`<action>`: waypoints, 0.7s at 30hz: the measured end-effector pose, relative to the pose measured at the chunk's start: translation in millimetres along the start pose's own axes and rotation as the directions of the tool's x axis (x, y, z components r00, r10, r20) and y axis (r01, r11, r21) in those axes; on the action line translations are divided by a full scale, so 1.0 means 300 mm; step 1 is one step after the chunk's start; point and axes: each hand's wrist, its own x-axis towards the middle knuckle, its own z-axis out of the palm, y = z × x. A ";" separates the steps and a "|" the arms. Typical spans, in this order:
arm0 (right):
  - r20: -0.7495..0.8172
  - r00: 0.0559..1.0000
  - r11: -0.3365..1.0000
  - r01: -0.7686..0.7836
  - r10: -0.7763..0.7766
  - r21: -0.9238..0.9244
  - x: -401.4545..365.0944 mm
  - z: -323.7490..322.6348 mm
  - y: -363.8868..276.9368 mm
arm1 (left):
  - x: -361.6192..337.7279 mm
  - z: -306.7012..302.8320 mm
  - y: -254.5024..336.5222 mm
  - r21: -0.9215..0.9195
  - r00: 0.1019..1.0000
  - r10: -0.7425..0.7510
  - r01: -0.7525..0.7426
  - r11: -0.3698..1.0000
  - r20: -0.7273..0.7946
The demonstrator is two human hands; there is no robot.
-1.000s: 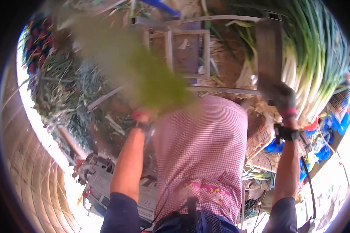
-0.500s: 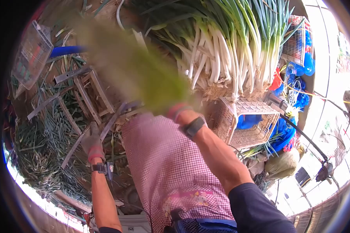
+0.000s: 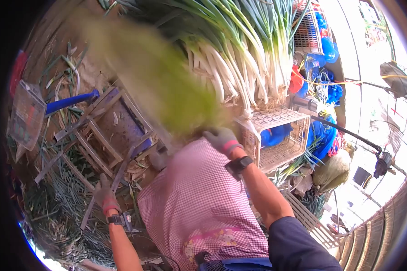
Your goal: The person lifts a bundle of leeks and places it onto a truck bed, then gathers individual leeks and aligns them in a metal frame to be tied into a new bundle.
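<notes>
My right hand [image 3: 222, 141], in a grey glove with a pink cuff, is bent at the top of the checked apron [image 3: 199, 185], below the roots of a big pile of long green onions [image 3: 217, 67]. Its fingertips are partly covered by a large yellow-green blur [image 3: 176, 90] close to the lens, so I cannot tell what they hold. My left hand [image 3: 105, 196], gloved the same way, lies with fingers stretched beside the legs of a metal frame [image 3: 105, 142] on the left.
A plastic crate [image 3: 276, 158] lies on its side right of my right hand. A blue post [image 3: 70, 103] carries a plastic-wrapped box [image 3: 27, 115]. Cut green leaves [image 3: 54, 198] heap at lower left. A pale sack [image 3: 332, 171] and black rod [image 3: 348, 135] stand at right.
The view has shifted, bringing more of the metal frame into sight. My right hand has come out from behind the blur, lower and to the right. My left hand stays beside the frame.
</notes>
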 end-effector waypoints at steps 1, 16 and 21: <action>-0.050 0.997 0.998 -0.064 0.064 -0.003 0.000 -0.039 0.072 | 0.004 0.002 -0.002 0.003 1.000 -0.001 0.001 1.000 0.002; -0.412 0.858 0.823 -0.457 0.308 -0.337 0.525 -0.588 0.554 | -0.622 0.384 -0.029 0.057 0.882 0.326 -0.365 0.929 0.340; -0.361 0.925 0.915 -0.243 0.118 -0.321 0.366 -0.582 0.480 | -0.728 0.861 0.235 -0.063 0.689 0.178 -0.189 0.980 0.703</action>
